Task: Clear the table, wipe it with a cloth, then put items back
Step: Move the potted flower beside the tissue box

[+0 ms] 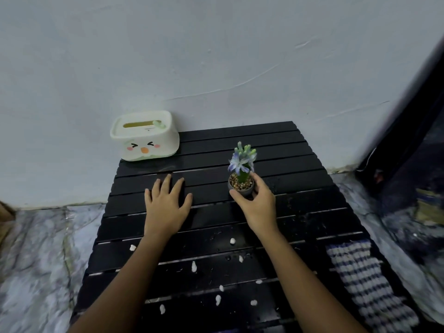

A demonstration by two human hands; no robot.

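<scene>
A low black slatted table [300, 188] stands against a pale wall. My right hand [258, 203] is wrapped around a small grey flower pot [241, 187] with pebbles and a blue-and-green flower, which stands upright near the table's middle. Flat on the slats to the pot's left lies my left hand [167, 201], fingers spread and holding nothing. A white tissue box [145, 135] with a cartoon face sits at the table's far left corner. At the near right edge lies a blue-and-white striped cloth [362, 277].
Several small white crumbs [194, 266] and water droplets are scattered over the near slats. The floor around the table is marbled grey. A dark curtain or fabric [413, 140] hangs at the right, close to the table's far right corner.
</scene>
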